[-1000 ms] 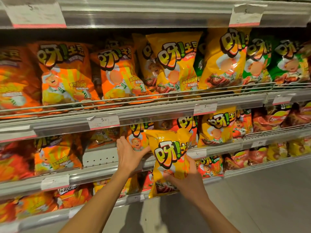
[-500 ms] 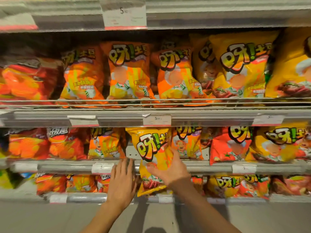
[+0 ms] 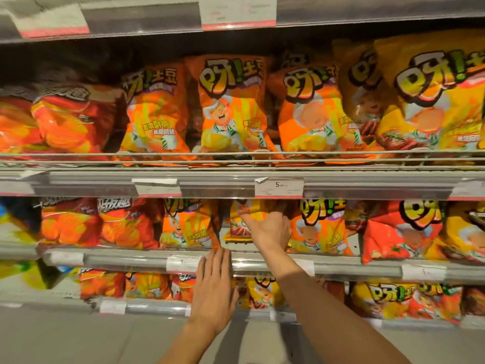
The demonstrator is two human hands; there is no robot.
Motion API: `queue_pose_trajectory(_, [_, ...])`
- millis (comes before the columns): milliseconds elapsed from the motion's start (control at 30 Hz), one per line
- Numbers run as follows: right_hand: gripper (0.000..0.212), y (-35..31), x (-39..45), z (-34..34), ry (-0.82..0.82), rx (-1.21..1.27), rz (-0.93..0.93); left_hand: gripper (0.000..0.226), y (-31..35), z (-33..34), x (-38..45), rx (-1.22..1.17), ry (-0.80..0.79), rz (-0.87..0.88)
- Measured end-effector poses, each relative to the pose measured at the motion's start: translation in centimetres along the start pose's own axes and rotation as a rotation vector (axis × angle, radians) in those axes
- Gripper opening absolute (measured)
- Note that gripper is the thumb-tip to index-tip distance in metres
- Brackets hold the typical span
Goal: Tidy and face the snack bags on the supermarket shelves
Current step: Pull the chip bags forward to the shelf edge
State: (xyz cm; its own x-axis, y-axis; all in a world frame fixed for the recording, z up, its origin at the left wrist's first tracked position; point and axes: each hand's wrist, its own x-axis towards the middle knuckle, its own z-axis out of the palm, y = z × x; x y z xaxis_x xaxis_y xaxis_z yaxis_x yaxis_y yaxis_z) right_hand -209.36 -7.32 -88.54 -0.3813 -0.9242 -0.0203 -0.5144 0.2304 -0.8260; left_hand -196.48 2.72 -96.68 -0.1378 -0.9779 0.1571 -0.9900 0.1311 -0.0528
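My right hand (image 3: 269, 228) reaches into the middle shelf and grips a yellow snack bag (image 3: 240, 224), which sits in the gap between an orange bag on its left (image 3: 187, 227) and an orange bag on its right (image 3: 319, 229). The hand and the shelf above hide much of the yellow bag. My left hand (image 3: 215, 290) lies flat, fingers together and empty, against the front rail of the middle shelf (image 3: 341, 265). Orange bags (image 3: 231, 106) stand upright in a row on the shelf above.
Red bags (image 3: 70, 222) fill the left of the middle shelf, and red and yellow bags (image 3: 409, 232) the right. A wire guard (image 3: 105, 157) fronts the upper shelf. Price tags (image 3: 278, 187) hang on the rails. The bottom shelf holds more bags (image 3: 399, 300). Grey floor (image 3: 78, 337) lies below.
My right hand has carried the yellow bag up from in front of the shelves and pushed it into the middle-shelf gap. My left hand dropped from the shelf to its front rail. The view shifted left.
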Motion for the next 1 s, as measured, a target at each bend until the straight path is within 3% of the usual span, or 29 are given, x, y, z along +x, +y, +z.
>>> queue_pose_trajectory(133, [0.108, 1.1, -0.6, 1.3, -0.08, 0.056, 0.005, 0.082, -0.1, -0.2, 0.0, 0.012, -0.041, -0.004])
queue_pose_trajectory(500, [0.1, 3.0, -1.1, 0.2, -0.21, 0.02, -0.078, 0.071, 0.6, -0.8, 0.3, -0.113, 0.057, -0.055])
queue_pose_trajectory(667, [0.114, 4.7, -2.8, -1.6, -0.312, 0.064, -0.139, 0.06, 2.1, -1.7, 0.1, -0.229, 0.069, -0.112])
queue_pose_trajectory(800, [0.087, 8.4, -5.6, -4.3, -0.276, 0.184, -0.205, 0.042, 5.3, -2.3, 0.1, -0.446, 0.106, -0.147])
queue_pose_trajectory(900, [0.063, 11.7, -6.2, -8.0, -0.265, 0.333, -0.081, 0.028, 8.7, -2.8, 0.6, -0.648, 0.107, -0.159])
queue_pose_trajectory(1000, [0.049, 15.4, -5.3, -13.3, -0.139, 0.418, 0.002, 0.018, 13.0, -3.8, 1.0, -0.849, 0.092, -0.205])
